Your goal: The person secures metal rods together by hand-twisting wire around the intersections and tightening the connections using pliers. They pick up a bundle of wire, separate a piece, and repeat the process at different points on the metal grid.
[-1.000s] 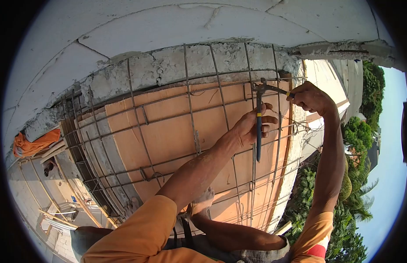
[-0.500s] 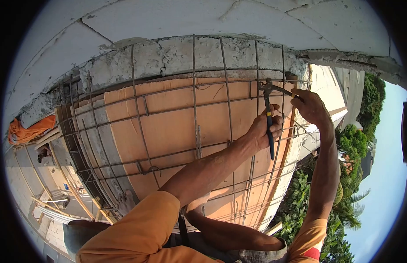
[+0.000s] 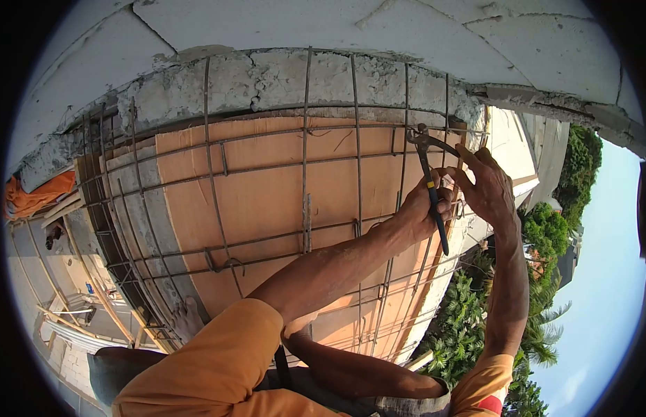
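Long-handled pincers (image 3: 426, 164) with dark handles and yellow bands have their jaws at a crossing of the rebar mesh (image 3: 305, 167), near its upper right. My left hand (image 3: 421, 203) is closed around the lower handle, which points down. My right hand (image 3: 491, 189) is at the other handle, its fingers over that handle's end, with a fingertip reaching toward my left hand. Thin tie wire (image 3: 456, 207) shows beside my left fingers. Whether the jaws grip wire is too small to tell.
Orange-brown plywood (image 3: 260, 194) lies under the mesh, against a rough concrete edge (image 3: 284, 80) and a block wall (image 3: 323, 28). A bare foot (image 3: 189, 318) rests at the lower left. Bamboo poles (image 3: 93, 278) stand below left. Trees (image 3: 448, 326) fill the drop at right.
My right hand has moved closer to my left hand, its fingers now more stretched over the handle. The pincers' lower handle tilts further right. The whole view has shifted slightly.
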`<state>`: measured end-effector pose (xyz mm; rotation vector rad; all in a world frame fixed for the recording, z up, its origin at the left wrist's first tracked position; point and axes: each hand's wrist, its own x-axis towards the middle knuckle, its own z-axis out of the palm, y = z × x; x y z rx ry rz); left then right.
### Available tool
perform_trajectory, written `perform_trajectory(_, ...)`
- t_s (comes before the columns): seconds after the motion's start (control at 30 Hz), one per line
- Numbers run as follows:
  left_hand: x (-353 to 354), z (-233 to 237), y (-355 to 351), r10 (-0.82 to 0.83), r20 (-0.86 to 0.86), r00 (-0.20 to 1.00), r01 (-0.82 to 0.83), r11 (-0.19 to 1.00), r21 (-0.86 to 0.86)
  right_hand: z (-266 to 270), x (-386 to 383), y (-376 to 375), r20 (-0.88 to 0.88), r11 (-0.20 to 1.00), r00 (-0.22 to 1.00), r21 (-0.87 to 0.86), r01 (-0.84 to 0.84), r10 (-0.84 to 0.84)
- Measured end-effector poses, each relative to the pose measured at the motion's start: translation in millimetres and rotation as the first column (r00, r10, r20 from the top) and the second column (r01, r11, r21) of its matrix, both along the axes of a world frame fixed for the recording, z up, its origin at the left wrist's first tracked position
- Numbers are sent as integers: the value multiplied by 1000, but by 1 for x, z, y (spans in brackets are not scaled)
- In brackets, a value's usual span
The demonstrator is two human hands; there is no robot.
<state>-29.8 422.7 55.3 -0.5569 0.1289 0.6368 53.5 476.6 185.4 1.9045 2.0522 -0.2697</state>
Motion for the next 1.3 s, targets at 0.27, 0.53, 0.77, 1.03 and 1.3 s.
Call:
perform_trajectory(0.27,1,0,4,11,81,997,-9,1000,-23,-6,-1,18,80,997,994,34,-71,68)
perform_trajectory(0.53,6,-4,1,68,189,980,-55,996,-76,-7,-6,23,220,993,969,25,-118,109)
perform_trajectory(0.77,11,-6,-5,83,142,986,-56,981,-188,-17,-7,18,147,991,982,33,-128,122)
perform_trajectory(1.03,30,-6,-8,98,42,994,-93,989,-114,-23,-22,-1,171,996,985,-87,37,-22)
perform_trajectory(1.3,43,-10,-4,107,83,991,-95,987,-132,-39,-22,11,243,982,968,-158,101,-61)
